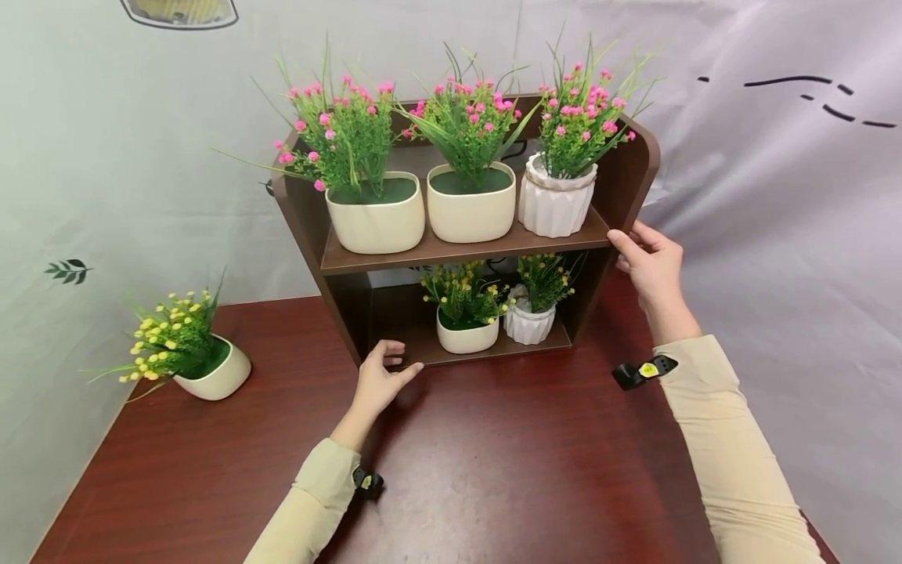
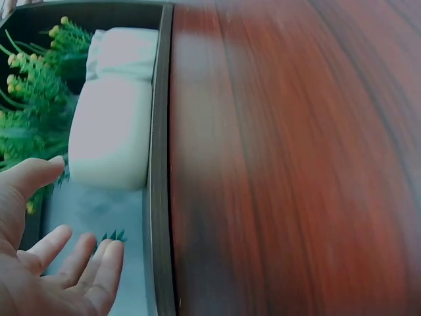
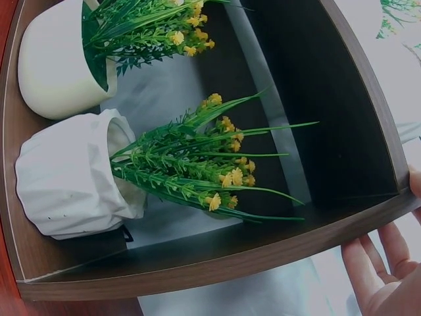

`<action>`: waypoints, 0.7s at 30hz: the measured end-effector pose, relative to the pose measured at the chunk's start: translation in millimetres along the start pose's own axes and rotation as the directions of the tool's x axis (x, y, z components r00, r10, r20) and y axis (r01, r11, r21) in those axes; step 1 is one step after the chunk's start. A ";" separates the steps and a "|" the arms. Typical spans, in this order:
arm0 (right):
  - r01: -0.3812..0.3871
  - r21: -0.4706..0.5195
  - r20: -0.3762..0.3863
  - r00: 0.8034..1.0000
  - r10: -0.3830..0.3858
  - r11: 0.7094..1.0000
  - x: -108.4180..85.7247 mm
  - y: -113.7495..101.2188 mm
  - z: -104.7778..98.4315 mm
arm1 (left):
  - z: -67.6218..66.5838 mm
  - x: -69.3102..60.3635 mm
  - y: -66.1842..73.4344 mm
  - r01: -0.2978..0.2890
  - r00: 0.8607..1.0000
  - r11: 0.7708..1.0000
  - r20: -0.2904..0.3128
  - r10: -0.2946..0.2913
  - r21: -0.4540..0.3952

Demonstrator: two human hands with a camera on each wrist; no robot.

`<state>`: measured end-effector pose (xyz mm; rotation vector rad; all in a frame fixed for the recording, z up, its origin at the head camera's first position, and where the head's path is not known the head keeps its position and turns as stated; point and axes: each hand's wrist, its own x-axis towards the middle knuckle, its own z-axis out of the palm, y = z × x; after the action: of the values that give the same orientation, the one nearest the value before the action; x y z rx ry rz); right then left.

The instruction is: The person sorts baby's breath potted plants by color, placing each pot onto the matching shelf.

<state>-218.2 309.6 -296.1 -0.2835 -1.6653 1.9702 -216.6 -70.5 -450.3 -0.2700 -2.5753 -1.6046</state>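
Observation:
My left hand [image 1: 379, 381] is at the lower left front of a dark brown two-tier shelf [image 1: 465, 258], holding nothing. Its thumb and fingers spread loosely near the lower compartment in the left wrist view. At the shelf's right side, my right hand [image 1: 654, 270] grips the side panel by the upper board, thumb in front and fingers [image 3: 366, 263] along the outside. Inside the lower tier are a cream pot [image 1: 468, 338] and a white ribbed pot [image 3: 72, 178], both with yellow flowers. Above stand two cream pots [image 1: 377, 227] and a white ribbed pot [image 1: 557, 205], all with pink flowers.
Another cream pot [image 1: 217, 374] with yellow flowers sits tilted on the reddish-brown table [image 1: 493, 454], left of the shelf. Behind hangs a pale patterned cloth [image 1: 176, 102]. Long grass blades stick out past the shelf's top and left side.

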 end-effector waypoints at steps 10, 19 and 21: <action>0.017 -0.023 0.001 1.000 -0.017 1.000 0.5 -0.9 -1.8 | -34.4 -10.8 -7.3 0.051 0.998 0.993 0.040 -0.056 0.102; 0.023 -0.019 0.005 1.000 -0.023 1.000 0.1 0.7 -0.9 | -88.3 -18.1 -17.0 0.056 0.997 0.989 0.050 -0.064 0.139; 0.020 -0.013 0.009 1.000 -0.020 1.000 0.3 0.5 -0.9 | -103.2 -20.0 -18.2 0.041 0.997 0.985 0.064 -0.053 0.167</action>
<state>-218.2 310.4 -296.7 -0.2626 -1.6802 1.9494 -201.9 -172.9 -424.1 -0.2557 -2.7662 -1.4072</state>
